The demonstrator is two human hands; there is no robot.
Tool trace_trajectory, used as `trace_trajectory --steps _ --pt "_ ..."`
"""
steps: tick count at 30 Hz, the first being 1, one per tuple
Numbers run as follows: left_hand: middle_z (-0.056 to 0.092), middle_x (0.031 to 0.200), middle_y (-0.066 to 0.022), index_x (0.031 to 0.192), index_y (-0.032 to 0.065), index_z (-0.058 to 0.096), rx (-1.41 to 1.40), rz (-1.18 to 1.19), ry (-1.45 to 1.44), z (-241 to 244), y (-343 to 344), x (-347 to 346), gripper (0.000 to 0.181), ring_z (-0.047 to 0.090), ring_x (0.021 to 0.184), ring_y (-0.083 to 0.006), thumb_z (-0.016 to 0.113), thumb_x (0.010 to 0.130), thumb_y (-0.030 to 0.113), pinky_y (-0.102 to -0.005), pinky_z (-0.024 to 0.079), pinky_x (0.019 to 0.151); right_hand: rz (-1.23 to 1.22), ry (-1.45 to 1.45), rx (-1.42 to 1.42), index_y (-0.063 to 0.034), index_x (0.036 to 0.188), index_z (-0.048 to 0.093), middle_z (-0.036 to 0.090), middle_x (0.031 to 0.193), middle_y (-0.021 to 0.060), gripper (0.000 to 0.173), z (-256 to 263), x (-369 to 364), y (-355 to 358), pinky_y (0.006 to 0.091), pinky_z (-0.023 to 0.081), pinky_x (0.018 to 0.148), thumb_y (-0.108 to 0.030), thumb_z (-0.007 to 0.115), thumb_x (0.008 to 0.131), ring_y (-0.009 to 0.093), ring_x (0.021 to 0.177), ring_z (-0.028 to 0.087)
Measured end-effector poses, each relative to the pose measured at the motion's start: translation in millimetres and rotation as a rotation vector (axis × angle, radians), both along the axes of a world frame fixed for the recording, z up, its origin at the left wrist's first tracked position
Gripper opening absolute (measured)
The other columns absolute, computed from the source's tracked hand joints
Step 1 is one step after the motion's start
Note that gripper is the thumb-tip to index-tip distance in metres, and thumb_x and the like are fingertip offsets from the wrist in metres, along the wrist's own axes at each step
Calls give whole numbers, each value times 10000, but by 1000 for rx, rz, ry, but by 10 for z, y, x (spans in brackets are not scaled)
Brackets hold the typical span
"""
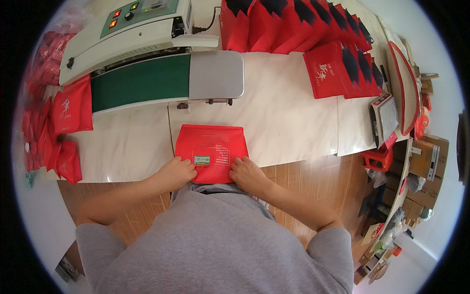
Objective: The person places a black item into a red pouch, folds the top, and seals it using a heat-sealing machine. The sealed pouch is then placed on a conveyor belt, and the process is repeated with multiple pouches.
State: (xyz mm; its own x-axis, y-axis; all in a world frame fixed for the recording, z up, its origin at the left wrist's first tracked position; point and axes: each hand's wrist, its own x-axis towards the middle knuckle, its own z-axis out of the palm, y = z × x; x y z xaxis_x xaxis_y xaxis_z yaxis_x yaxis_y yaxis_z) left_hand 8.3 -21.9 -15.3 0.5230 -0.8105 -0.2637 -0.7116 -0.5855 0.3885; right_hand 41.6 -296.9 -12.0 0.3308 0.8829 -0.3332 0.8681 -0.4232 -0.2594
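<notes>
A red printed pouch [211,141] lies at the front edge of the table, close to my body. It bears white writing and a small green-and-white sticker [201,160]. My left hand [178,169] grips its lower left side with the fingertips over the edge. On the opposite side, my right hand [248,172] pinches the lower right edge. What lies under the pouch, and whether it is filled, cannot be seen.
Beyond it stands a band sealer [121,47] with lit switches, a green conveyor belt [143,82] and a metal end plate [216,75]. Rows of open red pouches [260,29] stand at the back right. More red pouches [73,108] sit left; a scale [385,115] stands right.
</notes>
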Motion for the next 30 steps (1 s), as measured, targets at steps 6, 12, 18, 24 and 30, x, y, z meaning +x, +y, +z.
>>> trace_trajectory --steps 6,12,18,24,30 --pt "615 789 -82 1009 48 519 6 345 -35 -12 -374 -139 250 626 768 -248 558 777 133 -363 510 577 -151 -46 79 -92 827 581 609 804 71 64 16 -44 183 335 464 654 -129 569 777 221 799 584" --pt "643 764 -166 1068 29 503 167 298 346 -28 -377 -44 294 653 677 -317 552 786 96 -428 518 581 -99 497 -118 -58 877 578 657 807 145 106 -263 213 136 380 506 618 -120 568 792 244 787 662" --pt "618 847 -128 1043 52 536 54 385 201 -139 -319 34 276 628 767 -309 564 773 98 -435 515 636 -313 167 -181 -73 972 566 627 833 134 232 -105 56 291 350 515 613 -123 620 752 245 789 640" --pt "536 938 -101 984 65 534 4 384 19 264 -104 106 225 572 897 -272 567 764 100 -380 519 706 -285 -125 34 -93 935 536 557 838 64 168 304 177 189 330 494 639 -128 573 775 223 802 585" --pt "545 927 -106 971 41 527 -36 404 -130 -57 -111 180 221 581 882 -259 567 758 86 -356 534 703 -295 -235 54 -75 866 492 547 825 76 119 -87 269 125 328 484 654 -87 557 767 221 796 585"
